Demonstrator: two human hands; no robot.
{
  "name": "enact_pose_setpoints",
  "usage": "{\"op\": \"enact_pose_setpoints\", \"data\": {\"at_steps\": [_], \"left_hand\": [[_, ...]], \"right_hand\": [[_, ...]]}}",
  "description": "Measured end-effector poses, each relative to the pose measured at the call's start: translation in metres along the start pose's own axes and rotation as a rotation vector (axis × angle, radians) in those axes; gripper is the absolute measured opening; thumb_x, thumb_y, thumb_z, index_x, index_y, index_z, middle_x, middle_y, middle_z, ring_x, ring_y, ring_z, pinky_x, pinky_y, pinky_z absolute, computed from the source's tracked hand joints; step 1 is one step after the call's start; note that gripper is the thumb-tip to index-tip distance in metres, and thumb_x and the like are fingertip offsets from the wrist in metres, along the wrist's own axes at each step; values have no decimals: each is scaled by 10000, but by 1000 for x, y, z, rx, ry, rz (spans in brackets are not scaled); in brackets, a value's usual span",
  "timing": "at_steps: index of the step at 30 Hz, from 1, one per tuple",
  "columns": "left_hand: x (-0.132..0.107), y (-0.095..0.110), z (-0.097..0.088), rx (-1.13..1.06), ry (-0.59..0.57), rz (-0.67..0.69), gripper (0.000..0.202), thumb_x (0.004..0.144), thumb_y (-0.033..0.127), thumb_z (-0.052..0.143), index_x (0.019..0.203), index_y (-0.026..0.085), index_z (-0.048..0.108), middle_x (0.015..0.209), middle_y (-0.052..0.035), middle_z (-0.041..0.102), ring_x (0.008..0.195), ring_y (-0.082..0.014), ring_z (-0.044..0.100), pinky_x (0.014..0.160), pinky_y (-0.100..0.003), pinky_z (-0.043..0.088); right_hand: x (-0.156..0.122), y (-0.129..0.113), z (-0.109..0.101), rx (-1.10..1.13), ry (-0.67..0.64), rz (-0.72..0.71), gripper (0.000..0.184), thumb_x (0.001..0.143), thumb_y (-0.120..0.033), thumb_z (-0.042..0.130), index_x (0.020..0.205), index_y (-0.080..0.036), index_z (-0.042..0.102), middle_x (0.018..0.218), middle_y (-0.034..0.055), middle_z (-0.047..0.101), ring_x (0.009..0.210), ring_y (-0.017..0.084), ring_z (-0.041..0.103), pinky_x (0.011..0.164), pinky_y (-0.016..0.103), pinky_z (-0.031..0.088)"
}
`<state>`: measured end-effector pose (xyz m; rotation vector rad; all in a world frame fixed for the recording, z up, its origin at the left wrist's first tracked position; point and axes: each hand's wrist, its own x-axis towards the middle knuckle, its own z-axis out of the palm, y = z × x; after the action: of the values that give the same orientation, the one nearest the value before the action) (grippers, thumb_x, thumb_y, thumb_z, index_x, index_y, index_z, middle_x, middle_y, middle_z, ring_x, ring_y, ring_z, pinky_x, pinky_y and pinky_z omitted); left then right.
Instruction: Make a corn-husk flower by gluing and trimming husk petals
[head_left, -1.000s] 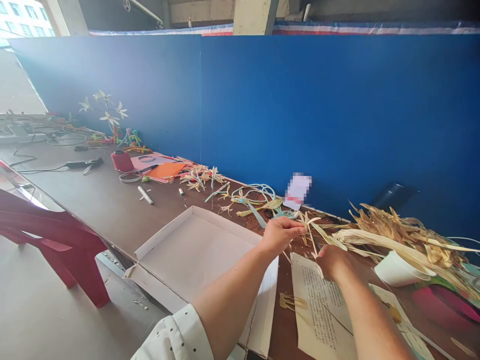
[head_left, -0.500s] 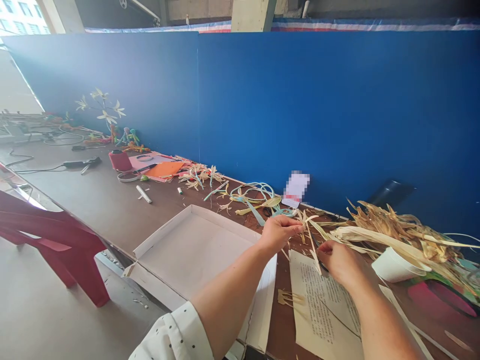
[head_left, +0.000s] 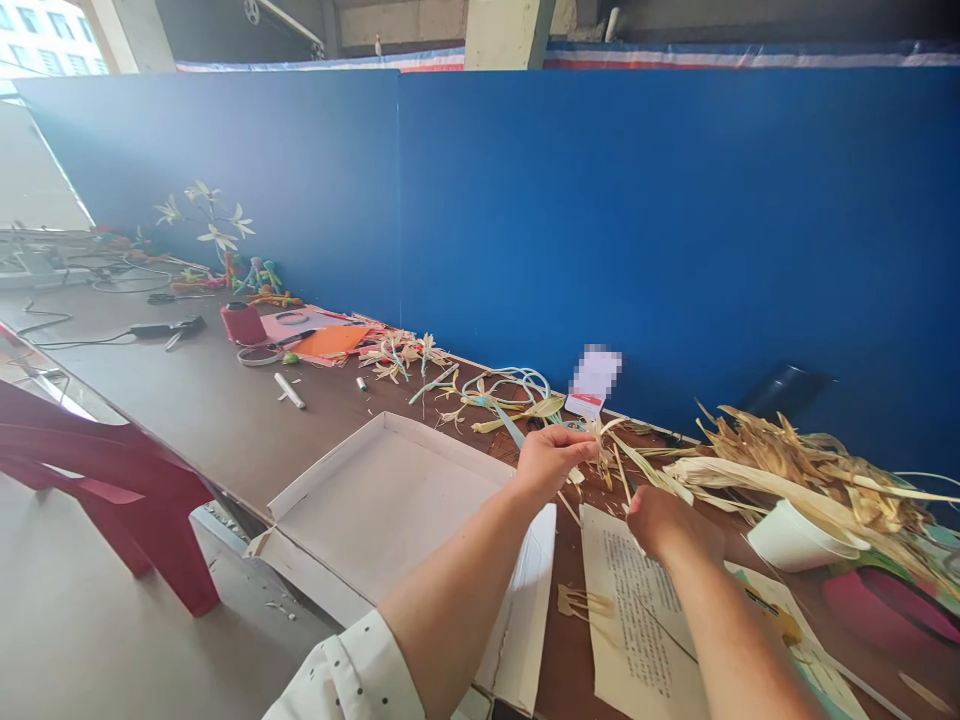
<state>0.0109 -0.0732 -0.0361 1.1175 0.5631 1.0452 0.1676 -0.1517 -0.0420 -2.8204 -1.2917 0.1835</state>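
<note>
My left hand pinches a small bunch of dried husk strips above the brown table. My right hand is closed round the lower ends of the same strips, just over a printed paper sheet. Both hands hover close together near the table's middle right. A large heap of dried husks lies to the right of them.
A flat white cardboard tray lies left of my hands. A white cup sits under the husk heap. Craft scraps, orange paper, a dark red spool and husk flowers line the blue wall. A red chair stands at left.
My left hand has lifted slightly and drawn the strips up and left. My right hand has stayed near the paper, shifting a little toward me.
</note>
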Motion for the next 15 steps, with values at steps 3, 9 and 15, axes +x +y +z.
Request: {"op": "enact_pose_setpoints", "data": {"at_steps": [3,9,15], "left_hand": [[1,2,-2,-23,13,-7,287,556,360,802,726,137,742,731,-53,672,653,-117,556,642,-246,433],[0,2,-1,-21,17,-19,308,550,385,804,734,145,747,705,-49,673,624,-113,550,625,-249,434],[-1,2,0,3,14,-28,321,546,398,803,733,143,744,673,-34,660,585,-92,507,599,-239,405]], "right_hand": [[-4,-4,-6,-44,-59,3,185,733,-208,499,799,-278,656,936,57,696,872,261,641,701,403,460],[8,11,-6,62,-8,-18,205,733,-406,542,856,-278,644,904,56,694,787,246,639,638,351,432],[16,24,-9,170,93,-73,256,728,-422,557,909,-277,667,893,37,695,768,216,631,623,303,414]]}}
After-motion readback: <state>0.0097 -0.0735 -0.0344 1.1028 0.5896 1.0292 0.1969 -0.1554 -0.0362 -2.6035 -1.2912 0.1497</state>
